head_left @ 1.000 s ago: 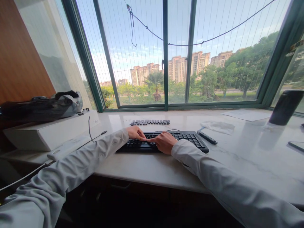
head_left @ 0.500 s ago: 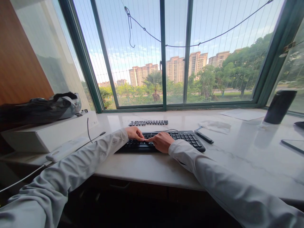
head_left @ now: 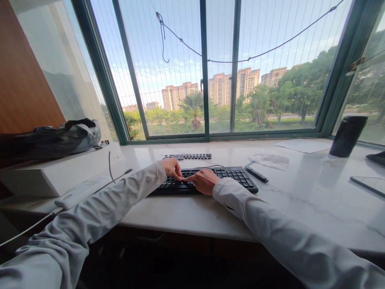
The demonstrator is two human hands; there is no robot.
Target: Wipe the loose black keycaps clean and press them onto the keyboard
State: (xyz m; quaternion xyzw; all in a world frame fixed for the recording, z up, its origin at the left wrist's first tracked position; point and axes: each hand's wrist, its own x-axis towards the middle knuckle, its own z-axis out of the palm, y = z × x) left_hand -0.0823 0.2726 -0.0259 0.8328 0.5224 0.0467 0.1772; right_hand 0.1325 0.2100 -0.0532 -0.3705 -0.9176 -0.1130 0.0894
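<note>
A black keyboard [head_left: 240,180] lies near the front of the marble-patterned desk, some of its left part covered by my hands. Over its middle, my left hand [head_left: 172,167] is closed in a pinch, fingertips pointing down at the lower key rows. Anything between those fingertips is too small to make out. My right hand [head_left: 205,181] rests on the keyboard with its index finger stretched left to meet the left fingertips. Its other fingers are curled and partly hidden. Just behind the keyboard, several loose black keycaps [head_left: 192,156] stand in rows.
Right of the keyboard lie a dark slim tool [head_left: 256,174] and a clear plastic bag [head_left: 269,161]. Farther right are a paper sheet [head_left: 302,145], a black cup [head_left: 348,136] and a tablet-like device [head_left: 369,184]. A white box [head_left: 60,172] and a power strip [head_left: 80,193] are left.
My left hand has tilted more upright, its wrist shifting slightly right, with the fingertips at nearly the same spot. My right hand is almost still. The whole view has shifted slightly.
</note>
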